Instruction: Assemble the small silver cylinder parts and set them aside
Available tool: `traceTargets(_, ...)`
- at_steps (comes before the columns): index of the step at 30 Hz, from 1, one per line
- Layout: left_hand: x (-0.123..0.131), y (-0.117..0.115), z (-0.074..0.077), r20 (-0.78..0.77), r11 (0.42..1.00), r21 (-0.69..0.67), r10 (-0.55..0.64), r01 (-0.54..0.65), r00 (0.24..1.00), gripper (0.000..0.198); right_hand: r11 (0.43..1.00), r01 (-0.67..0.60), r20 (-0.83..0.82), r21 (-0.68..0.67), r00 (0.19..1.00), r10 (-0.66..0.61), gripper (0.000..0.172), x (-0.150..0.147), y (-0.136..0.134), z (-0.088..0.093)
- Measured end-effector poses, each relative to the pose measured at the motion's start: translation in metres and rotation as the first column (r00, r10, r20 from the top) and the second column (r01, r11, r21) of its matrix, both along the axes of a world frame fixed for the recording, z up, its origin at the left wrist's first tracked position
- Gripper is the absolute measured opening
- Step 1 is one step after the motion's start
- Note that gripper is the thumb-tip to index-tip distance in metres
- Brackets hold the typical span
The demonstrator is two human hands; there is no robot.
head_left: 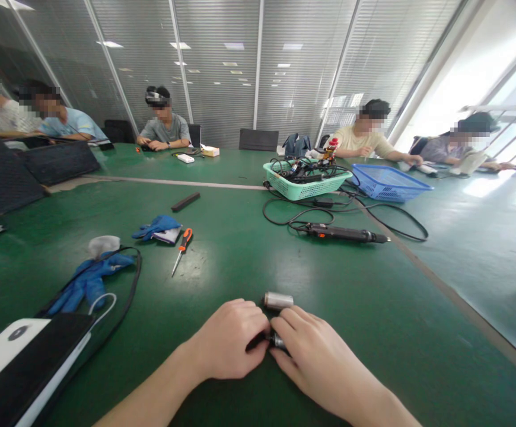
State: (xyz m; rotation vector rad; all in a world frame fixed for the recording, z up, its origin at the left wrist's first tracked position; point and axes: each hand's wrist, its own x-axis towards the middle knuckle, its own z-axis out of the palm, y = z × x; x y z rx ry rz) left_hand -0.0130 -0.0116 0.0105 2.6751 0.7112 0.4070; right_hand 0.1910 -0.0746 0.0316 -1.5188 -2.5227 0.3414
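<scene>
Metal part, mostly hidden by fingers, is just nearer than the loose cylinder. The right hand, near the cylinder's right end, grips it between thumb and fingers. The left hand, left of the cylinder, is curled; I cannot tell what it holds. Far left of the cylinder, a white device is cut off.

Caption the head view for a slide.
Left hand and right hand meet at a metallic part; silvery cylinder lies beyond.
</scene>
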Motion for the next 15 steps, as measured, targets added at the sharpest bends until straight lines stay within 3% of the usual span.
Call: traceTargets(15,0.0,0.0002,0.0013,-0.01,1.0,-0.007,-0.001,0.001,1.0,0.009,1.0,-0.001,0.0,-0.02,1.0,0.001,0.008,-0.0002,-0.0003,0.0006)
